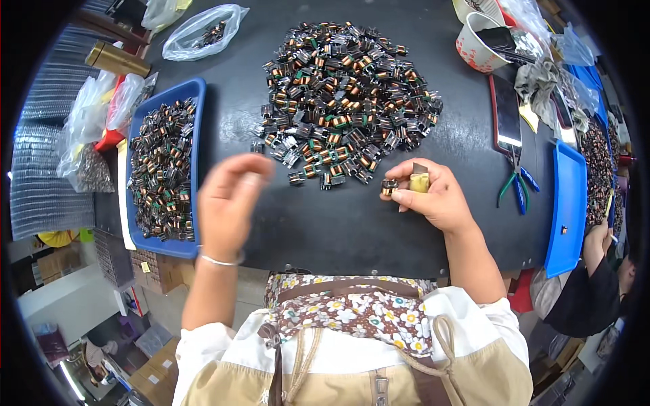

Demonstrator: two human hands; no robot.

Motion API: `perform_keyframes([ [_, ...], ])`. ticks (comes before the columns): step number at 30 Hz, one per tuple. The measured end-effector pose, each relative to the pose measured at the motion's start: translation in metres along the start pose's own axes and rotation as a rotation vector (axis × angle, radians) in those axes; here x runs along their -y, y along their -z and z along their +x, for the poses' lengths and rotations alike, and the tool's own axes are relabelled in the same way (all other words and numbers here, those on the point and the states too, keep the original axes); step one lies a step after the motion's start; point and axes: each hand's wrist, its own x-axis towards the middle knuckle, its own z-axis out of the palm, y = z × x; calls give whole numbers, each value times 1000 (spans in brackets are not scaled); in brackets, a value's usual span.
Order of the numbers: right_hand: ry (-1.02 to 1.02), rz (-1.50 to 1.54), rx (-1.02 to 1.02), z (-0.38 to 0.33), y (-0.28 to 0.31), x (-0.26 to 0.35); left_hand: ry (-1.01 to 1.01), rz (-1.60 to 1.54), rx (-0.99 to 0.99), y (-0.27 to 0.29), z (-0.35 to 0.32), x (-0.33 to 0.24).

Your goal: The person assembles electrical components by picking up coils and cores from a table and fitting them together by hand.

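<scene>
Head view, fisheye, edges bent and dark at the rim. Right hand (433,196): closed in a pinch, thumb and fingers gripping a small coil part (389,187) at its left side, with a yellowish blade-like tool (419,180) clamped in the same grip; the tool's lower end is hidden in the fist, so its full shape cannot be told. Left hand (229,203): raised over the mat, blurred, fingers curled loosely downward; whether it holds anything cannot be told, possibly nothing. Thin metal bracelet (220,260) at the wrist. Black mat (338,223): smooth, dull, covering the table. Loose pile of coil parts (345,95): small dark blocks wound with copper wire, some with green bands, heaped beyond both hands; single pieces too small to make out. Blue tray (198,122): plastic, rectangular, at the left, filled with like parts, its near corner hidden behind the left hand. Clear bag (203,30): crinkled film, a few parts inside. Pliers (518,186): green and blue handles, lying right of the right hand. Second blue tray (565,210): far right, seen edge-on. Another person's arm (596,247): lower right, partly cut off.
</scene>
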Motion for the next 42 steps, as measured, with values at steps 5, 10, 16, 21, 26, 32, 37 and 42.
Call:
perform_keyframes([
  [5, 29, -57, 25, -2, 0, -2, 275, -352, 391, -89, -15, 14],
  [10, 196, -244, 13, -1, -5, -7, 463, -563, 379, -118, -16, 21],
  [16, 259, -431, -74, 1, 10, -2, 556, -539, 369, -111, -18, 25],
  [21, 496, -859, -665, 33, 52, 6, 615, -671, 336, -107, -20, 24],
  [26, 571, -1105, -575, 54, 70, 8, 609, -693, 367, -106, -19, 23],
  [32, 297, -1118, -488, 35, 53, 18, 611, -671, 366, -105, -19, 20],
  [37, 471, -922, -389, -4, 14, 12, 589, -613, 352, -108, -20, 17],
  [42, 290, -578, -106, -14, -17, -7, 539, -545, 361, -113, -23, 15],
])
